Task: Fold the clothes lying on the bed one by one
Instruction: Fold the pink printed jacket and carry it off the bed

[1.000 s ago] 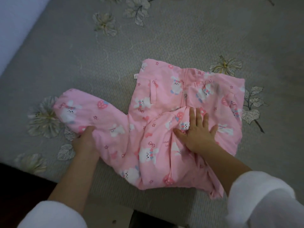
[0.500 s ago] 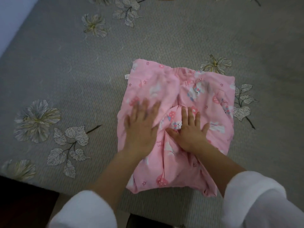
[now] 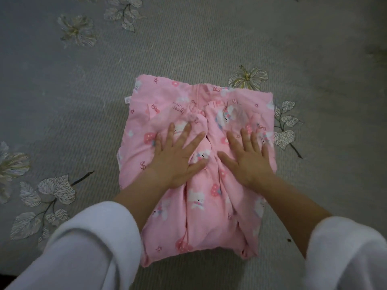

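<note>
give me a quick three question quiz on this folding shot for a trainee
1. True or false: both sleeves of the pink garment are folded in over its body.
2. The left hand is: A) pinching a cuff, B) pressing flat on the garment with fingers spread, C) lifted clear of it.
3. Fill in: the right hand lies flat on the garment, which rests on a grey ___ printed with flowers and leaves.
Key: 1 true; 2 B; 3 bed cover.
</note>
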`<action>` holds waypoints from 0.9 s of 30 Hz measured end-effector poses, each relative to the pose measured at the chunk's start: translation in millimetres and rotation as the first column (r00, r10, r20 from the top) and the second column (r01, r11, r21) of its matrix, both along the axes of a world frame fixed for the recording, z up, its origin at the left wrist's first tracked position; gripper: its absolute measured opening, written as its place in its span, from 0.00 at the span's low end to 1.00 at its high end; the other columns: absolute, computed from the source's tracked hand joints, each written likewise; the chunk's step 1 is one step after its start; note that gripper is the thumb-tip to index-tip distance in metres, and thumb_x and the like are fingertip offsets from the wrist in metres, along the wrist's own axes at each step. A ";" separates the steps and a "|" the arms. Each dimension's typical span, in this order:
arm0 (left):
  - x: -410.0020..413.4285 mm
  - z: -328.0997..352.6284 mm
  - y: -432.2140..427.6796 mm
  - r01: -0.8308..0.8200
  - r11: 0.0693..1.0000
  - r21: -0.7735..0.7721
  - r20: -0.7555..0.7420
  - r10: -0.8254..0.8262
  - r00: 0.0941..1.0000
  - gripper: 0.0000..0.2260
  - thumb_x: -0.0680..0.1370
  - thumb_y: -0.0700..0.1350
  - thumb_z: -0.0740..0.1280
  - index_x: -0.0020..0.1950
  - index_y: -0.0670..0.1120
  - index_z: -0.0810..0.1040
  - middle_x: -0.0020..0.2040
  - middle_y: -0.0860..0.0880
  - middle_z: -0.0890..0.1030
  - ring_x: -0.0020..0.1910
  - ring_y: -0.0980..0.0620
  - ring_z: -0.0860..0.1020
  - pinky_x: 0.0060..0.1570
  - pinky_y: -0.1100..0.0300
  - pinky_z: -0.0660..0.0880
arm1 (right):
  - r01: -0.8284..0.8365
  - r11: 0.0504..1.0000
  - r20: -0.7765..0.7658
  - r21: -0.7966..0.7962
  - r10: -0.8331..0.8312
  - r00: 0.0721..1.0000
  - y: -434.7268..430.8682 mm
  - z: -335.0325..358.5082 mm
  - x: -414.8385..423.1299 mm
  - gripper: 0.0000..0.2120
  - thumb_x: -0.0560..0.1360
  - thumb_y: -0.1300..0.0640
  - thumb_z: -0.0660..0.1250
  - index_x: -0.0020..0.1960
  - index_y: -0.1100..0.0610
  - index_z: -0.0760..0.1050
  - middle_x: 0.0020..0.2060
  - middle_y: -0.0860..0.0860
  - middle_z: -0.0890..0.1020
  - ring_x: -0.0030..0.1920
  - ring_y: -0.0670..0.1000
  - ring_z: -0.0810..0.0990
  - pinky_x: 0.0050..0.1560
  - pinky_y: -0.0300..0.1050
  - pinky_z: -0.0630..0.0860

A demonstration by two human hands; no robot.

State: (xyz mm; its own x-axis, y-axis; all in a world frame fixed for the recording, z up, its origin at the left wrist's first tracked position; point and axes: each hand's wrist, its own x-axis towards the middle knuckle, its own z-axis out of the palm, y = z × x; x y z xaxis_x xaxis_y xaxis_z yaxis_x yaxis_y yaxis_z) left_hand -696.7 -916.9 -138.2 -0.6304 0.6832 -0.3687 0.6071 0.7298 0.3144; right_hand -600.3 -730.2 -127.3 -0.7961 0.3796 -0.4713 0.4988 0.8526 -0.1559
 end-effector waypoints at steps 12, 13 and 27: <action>35.0 41.0 -58.1 0.030 0.980 0.196 0.034 -0.037 0.999 0.35 0.71 0.69 0.49 0.74 0.67 0.36 0.78 0.55 0.37 0.75 0.50 0.33 0.73 0.47 0.36 | -0.146 0.974 -0.360 -0.173 0.075 0.930 -31.5 53.0 66.0 0.37 0.73 0.29 0.47 0.78 0.44 0.47 0.78 0.48 0.49 0.78 0.48 0.44 0.76 0.51 0.44; 49.8 46.7 -76.1 0.070 0.977 0.203 -0.004 -0.071 0.997 0.36 0.71 0.69 0.52 0.75 0.65 0.40 0.79 0.52 0.39 0.76 0.46 0.34 0.73 0.45 0.38 | -0.225 0.960 -0.375 -0.165 0.150 0.915 -40.9 56.2 87.3 0.37 0.74 0.29 0.49 0.78 0.43 0.47 0.78 0.49 0.50 0.78 0.50 0.45 0.76 0.53 0.46; 78.1 30.4 -85.7 0.329 0.921 -0.210 -0.012 -0.339 0.941 0.44 0.61 0.65 0.62 0.75 0.51 0.57 0.76 0.35 0.58 0.72 0.26 0.55 0.60 0.27 0.64 | -0.460 0.888 -0.054 0.000 0.460 0.886 -66.5 19.8 87.0 0.46 0.57 0.43 0.79 0.71 0.50 0.66 0.66 0.65 0.73 0.63 0.71 0.73 0.52 0.65 0.77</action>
